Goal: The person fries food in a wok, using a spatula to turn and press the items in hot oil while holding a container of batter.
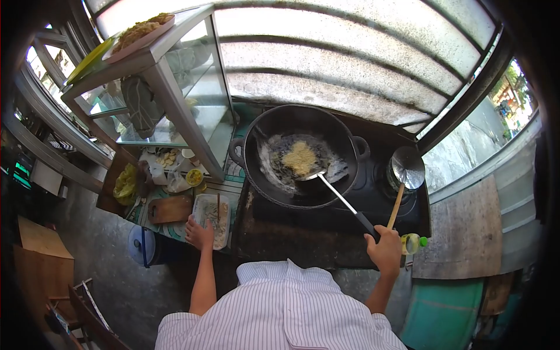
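My right hand [385, 251] is closed around the black handle of a long metal spatula [340, 197]. The spatula's flat head dips into a big dark wok [300, 201], against a pale golden, crumbly-looking piece of food [299, 158] in bubbling oil. At the lower left, my left hand [200, 234] rests against the near left corner of a clear plastic container [220, 240], its fingers extended. Inside the container is a pale mixture with a brown stick-like utensil [219, 208] standing in it. A wooden cutting board [170, 209] lies just left of the container.
A wooden-handled strainer or ladle [397, 204] rests on the stove's right side. Near my right hand is a green-capped bottle [413, 244]. A glass display case [195, 99] stands left of the wok, with a plate of fried food [140, 36] on top. Below is a lidded bucket [142, 245].
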Demonstrator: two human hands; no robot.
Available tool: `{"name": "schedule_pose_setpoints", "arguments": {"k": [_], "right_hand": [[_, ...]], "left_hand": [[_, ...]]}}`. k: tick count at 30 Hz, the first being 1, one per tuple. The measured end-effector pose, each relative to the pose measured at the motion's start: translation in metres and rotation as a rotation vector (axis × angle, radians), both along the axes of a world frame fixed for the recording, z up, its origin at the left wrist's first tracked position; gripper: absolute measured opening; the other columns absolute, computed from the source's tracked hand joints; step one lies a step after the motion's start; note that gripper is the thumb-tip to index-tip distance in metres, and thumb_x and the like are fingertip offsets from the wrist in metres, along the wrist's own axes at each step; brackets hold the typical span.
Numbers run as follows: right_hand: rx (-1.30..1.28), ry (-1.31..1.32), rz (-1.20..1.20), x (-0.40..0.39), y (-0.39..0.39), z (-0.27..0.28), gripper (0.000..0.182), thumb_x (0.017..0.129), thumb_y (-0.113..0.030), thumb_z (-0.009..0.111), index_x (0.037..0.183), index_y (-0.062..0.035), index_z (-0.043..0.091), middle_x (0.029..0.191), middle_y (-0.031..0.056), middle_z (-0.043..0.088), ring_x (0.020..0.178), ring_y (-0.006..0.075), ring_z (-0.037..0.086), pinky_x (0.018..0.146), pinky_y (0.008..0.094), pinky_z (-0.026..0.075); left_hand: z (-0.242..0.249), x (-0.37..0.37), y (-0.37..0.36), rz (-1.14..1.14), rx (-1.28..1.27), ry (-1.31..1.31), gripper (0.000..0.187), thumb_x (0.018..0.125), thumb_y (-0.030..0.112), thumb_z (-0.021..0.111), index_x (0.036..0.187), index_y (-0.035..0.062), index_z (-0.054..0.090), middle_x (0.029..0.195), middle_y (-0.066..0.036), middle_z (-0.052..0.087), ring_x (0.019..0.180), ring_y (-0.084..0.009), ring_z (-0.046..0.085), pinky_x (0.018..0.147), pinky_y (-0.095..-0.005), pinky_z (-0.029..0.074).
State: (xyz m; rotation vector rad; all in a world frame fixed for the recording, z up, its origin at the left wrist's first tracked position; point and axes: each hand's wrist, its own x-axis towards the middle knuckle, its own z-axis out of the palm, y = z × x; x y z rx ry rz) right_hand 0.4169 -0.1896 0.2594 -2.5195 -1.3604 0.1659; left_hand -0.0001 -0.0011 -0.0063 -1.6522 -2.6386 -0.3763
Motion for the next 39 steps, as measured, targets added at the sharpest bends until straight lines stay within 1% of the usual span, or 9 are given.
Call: {"name": "schedule_pose_setpoints", "arguments": {"k": [7,10,12,15,24,28,32,35,39], "right_hand": [[0.009,0.031,0.01,-0.016,0.021,-0.011,0.021,0.077,-0.02,0.068,0.083,-0.0004,0.063,0.079,0.0195,0.064,0.078,0.0391,0.063,0.072,0.0456,0.049],[0.048,0.017,0.037,-0.02,0.024,-0.014,0.023,0.078,-0.02,0.067,0.092,-0.0016,0.064,0.081,0.0188,0.066,0.08,0.0385,0.064,0.074,0.0448,0.05],[-0.018,0.056,0.018,-0.021,0.028,-0.018,0.028,0.079,-0.022,0.066,0.1,-0.0032,0.063,0.083,0.0183,0.067,0.082,0.0377,0.065,0.075,0.0441,0.051],[-0.03,-0.003,-0.047,-0.025,0.03,-0.036,0.03,0.08,-0.025,0.065,0.103,-0.0051,0.062,0.085,0.0185,0.067,0.083,0.0373,0.065,0.075,0.044,0.051],[0.015,0.092,-0.205,-0.017,0.012,0.0,0.035,0.075,-0.037,0.07,0.096,-0.0078,0.07,0.085,0.0148,0.068,0.084,0.0342,0.066,0.076,0.041,0.051],[0.09,0.231,-0.246,-0.01,0.01,0.004,0.037,0.073,-0.037,0.073,0.095,-0.0081,0.071,0.081,0.0129,0.068,0.078,0.0334,0.065,0.073,0.0401,0.05],[0.16,0.199,-0.258,-0.022,0.033,-0.009,0.033,0.078,-0.034,0.069,0.097,-0.0073,0.07,0.083,0.0151,0.068,0.082,0.0357,0.066,0.075,0.0412,0.051],[0.215,0.07,-0.226,-0.021,0.051,-0.035,0.032,0.083,-0.031,0.063,0.1,-0.004,0.067,0.084,0.0203,0.067,0.082,0.039,0.065,0.074,0.045,0.051],[0.208,0.101,-0.238,-0.018,0.07,-0.052,0.03,0.084,-0.03,0.063,0.097,-0.0037,0.067,0.083,0.0203,0.067,0.081,0.0394,0.065,0.074,0.0452,0.051]], "left_hand": [[-0.002,-0.001,0.0,-0.007,0.003,-0.017,0.067,0.08,0.044,0.064,0.133,0.012,0.039,0.126,-0.012,0.048,0.118,-0.0309,0.044,0.094,-0.0485,0.035],[-0.004,-0.002,0.0,-0.006,0.011,-0.013,0.066,0.08,0.044,0.064,0.133,0.0119,0.039,0.125,-0.011,0.048,0.118,-0.0308,0.045,0.095,-0.0486,0.034],[-0.002,-0.001,0.001,0.001,0.006,-0.016,0.066,0.08,0.044,0.064,0.133,0.0119,0.039,0.125,-0.011,0.048,0.117,-0.0308,0.045,0.095,-0.0486,0.034],[-0.003,-0.001,0.0,-0.006,0.007,-0.012,0.066,0.08,0.043,0.065,0.133,0.0118,0.039,0.125,-0.011,0.048,0.117,-0.0308,0.045,0.094,-0.0488,0.035],[0.0,0.001,-0.002,-0.008,0.018,0.014,0.064,0.08,0.039,0.066,0.131,0.0114,0.04,0.123,-0.011,0.049,0.115,-0.0298,0.047,0.093,-0.0467,0.036],[0.005,0.001,-0.001,-0.004,-0.004,-0.013,0.063,0.081,0.039,0.066,0.131,0.0115,0.039,0.124,-0.012,0.049,0.116,-0.03,0.046,0.094,-0.0468,0.036],[-0.001,0.0,-0.001,0.0,0.01,0.01,0.063,0.081,0.039,0.066,0.131,0.0115,0.039,0.124,-0.012,0.048,0.116,-0.0302,0.046,0.094,-0.0468,0.036],[0.001,0.0,-0.001,-0.001,0.004,0.011,0.063,0.081,0.039,0.065,0.131,0.0114,0.039,0.124,-0.012,0.048,0.116,-0.0301,0.046,0.093,-0.0469,0.036],[0.001,0.001,-0.001,0.002,0.001,0.008,0.063,0.081,0.039,0.065,0.131,0.011,0.039,0.124,-0.012,0.048,0.116,-0.0301,0.046,0.093,-0.0469,0.036]]}}
